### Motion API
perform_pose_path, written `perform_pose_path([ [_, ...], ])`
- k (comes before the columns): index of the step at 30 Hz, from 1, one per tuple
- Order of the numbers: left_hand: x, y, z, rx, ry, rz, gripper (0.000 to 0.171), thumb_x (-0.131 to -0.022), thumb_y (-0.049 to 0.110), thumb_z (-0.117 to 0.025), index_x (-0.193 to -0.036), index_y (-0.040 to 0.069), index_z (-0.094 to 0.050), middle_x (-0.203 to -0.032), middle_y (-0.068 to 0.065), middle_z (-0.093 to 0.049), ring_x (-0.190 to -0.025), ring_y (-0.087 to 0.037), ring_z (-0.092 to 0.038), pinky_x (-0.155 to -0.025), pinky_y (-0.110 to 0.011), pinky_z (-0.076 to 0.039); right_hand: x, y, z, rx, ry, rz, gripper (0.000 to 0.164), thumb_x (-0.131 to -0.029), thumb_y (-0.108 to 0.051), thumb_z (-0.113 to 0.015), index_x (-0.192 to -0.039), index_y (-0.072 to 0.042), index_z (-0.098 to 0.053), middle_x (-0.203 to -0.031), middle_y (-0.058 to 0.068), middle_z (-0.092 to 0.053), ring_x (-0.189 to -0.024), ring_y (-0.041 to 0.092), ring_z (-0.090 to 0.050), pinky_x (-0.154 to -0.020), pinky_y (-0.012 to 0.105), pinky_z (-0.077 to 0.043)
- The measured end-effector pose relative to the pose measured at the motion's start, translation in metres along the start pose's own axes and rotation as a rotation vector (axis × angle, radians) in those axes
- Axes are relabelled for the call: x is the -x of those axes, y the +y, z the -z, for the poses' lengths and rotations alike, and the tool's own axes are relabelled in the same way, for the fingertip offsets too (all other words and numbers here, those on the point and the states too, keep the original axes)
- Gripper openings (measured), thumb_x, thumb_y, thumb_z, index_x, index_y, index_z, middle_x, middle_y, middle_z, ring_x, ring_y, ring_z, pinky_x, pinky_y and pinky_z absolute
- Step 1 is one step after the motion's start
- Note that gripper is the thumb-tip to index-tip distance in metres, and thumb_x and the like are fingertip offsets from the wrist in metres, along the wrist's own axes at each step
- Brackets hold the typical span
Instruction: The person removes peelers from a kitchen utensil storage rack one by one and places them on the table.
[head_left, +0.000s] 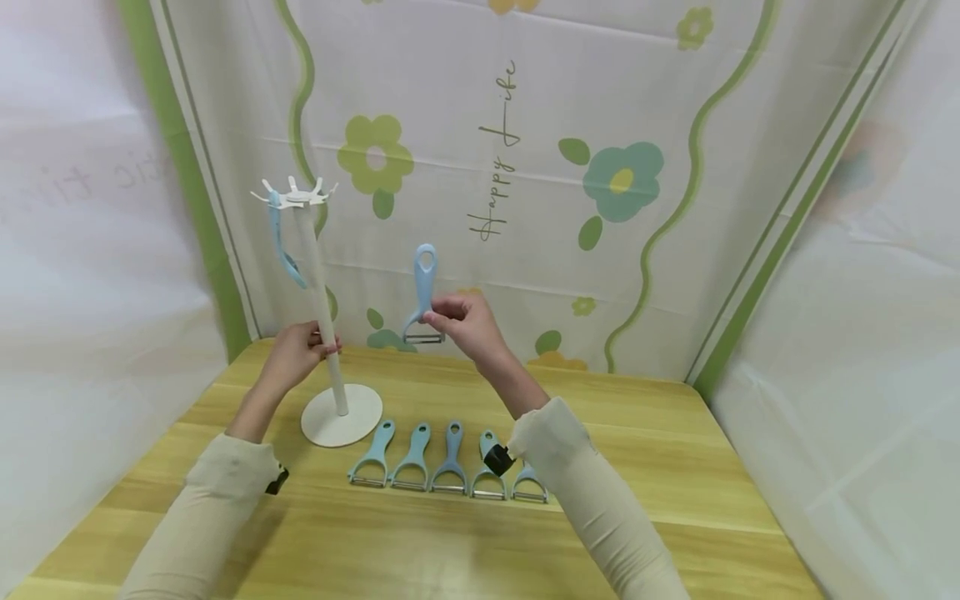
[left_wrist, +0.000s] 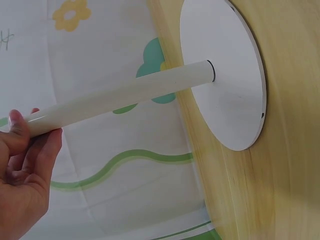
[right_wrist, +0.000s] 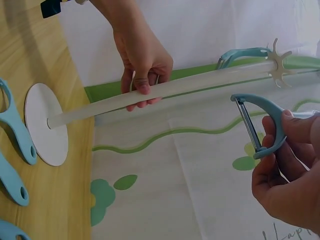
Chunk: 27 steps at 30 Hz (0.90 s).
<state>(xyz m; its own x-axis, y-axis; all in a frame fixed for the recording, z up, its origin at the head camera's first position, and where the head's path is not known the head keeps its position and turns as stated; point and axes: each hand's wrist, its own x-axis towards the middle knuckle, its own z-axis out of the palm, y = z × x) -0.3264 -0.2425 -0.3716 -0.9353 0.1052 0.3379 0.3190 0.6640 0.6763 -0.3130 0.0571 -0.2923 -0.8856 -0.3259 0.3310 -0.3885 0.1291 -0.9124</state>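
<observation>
A white stand [head_left: 309, 258] with a round base and a ring of hooks on top rises from the table at the left. My left hand [head_left: 291, 354] grips its pole partway up, as the left wrist view also shows. From one hook hangs a light blue peeler [head_left: 279, 242]. My right hand [head_left: 468, 325] pinches another light blue peeler [head_left: 424, 279] near its head, handle up and blade down, in the air right of the pole. The right wrist view shows this held peeler's blade [right_wrist: 248, 125] apart from the stand.
Several blue-green peelers [head_left: 408, 462] lie in a row on the wooden table [head_left: 420, 550], handles pointing away; the right sleeve partly covers the rightmost ones. A white curtain [head_left: 480, 108] with printed flowers hangs behind, and pale fabric walls flank both sides.
</observation>
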Motion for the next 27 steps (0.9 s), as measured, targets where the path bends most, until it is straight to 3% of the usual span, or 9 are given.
perform_pose_path([
  [9, 0.0, -0.001, -0.001, -0.01, 0.005, 0.002, 0.019, -0.097, 0.002, -0.061, -0.11, -0.012, -0.065, -0.105, -0.03, -0.071, -0.098, -0.042, -0.071, -0.079, -0.043, -0.061, 0.018, 0.021, 0.014, 0.007, 0.004, -0.056, 0.02, -0.095, -0.011, -0.067, -0.11, 0.002, -0.073, -0.103, 0.015, -0.076, -0.109, 0.036, -0.066, -0.085, 0.027, -0.053],
  [17, -0.001, 0.0, 0.0, -0.001, 0.0, 0.001, 0.017, -0.097, 0.002, -0.061, -0.108, -0.011, -0.065, -0.104, -0.029, -0.071, -0.098, -0.042, -0.071, -0.08, -0.041, -0.061, 0.039, 0.039, 0.03, 0.038, 0.017, -0.071, 0.019, -0.096, -0.01, -0.066, -0.108, 0.002, -0.073, -0.101, 0.015, -0.076, -0.093, 0.011, -0.067, -0.084, 0.027, -0.052],
  [27, 0.0, 0.001, -0.001, -0.007, 0.006, -0.003, 0.018, -0.097, 0.002, -0.061, -0.108, -0.011, -0.065, -0.104, -0.03, -0.071, -0.098, -0.043, -0.071, -0.081, -0.045, -0.06, 0.069, 0.058, 0.05, 0.063, 0.015, -0.115, 0.021, -0.096, -0.011, -0.066, -0.108, 0.005, -0.072, -0.102, 0.019, -0.075, -0.094, 0.015, -0.067, -0.085, 0.027, -0.051],
])
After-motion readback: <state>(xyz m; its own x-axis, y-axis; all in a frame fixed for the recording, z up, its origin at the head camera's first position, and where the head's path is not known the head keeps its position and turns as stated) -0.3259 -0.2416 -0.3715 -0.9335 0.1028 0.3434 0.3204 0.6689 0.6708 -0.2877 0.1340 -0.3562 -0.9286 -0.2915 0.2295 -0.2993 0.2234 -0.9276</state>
